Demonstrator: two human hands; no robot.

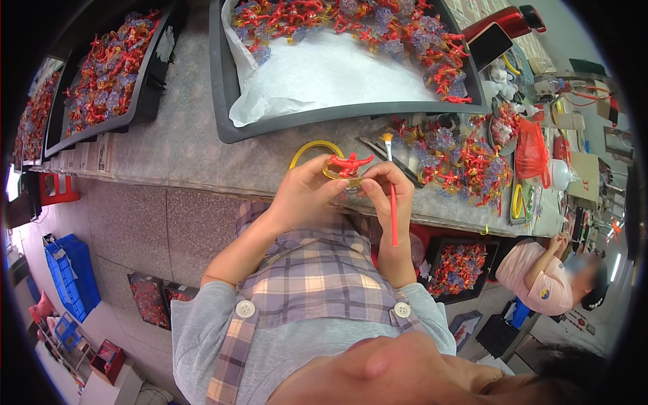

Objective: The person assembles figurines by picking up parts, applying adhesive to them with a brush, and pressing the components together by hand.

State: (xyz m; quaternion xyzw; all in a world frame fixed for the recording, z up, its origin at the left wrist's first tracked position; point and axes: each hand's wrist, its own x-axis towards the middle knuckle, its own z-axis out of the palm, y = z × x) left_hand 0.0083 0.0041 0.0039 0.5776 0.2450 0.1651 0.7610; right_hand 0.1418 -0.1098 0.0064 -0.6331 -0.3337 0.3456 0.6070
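Note:
Above the bench's near edge, my left hand (304,196) is closed on a small red figurine (349,165) with a clear yellow, ring-like part at its base. My right hand (393,189) grips a paintbrush (394,223) with a red handle, its tan bristles pointing up and away. The fingertips of that same hand meet the figurine's right side. Just beyond the figurine, a yellow ring (314,145) lies on the bench. Dark tweezers or pliers (398,160) rest behind my right hand, partly hidden by it.
A black tray (226,101) lined with white sheet holds many similar figurines at the far side. More figurines (459,158) are heaped right, near a red plastic bag (533,152) and a phone (490,46). Another filled tray (145,88) stands left. A co-worker (540,273) sits at right.

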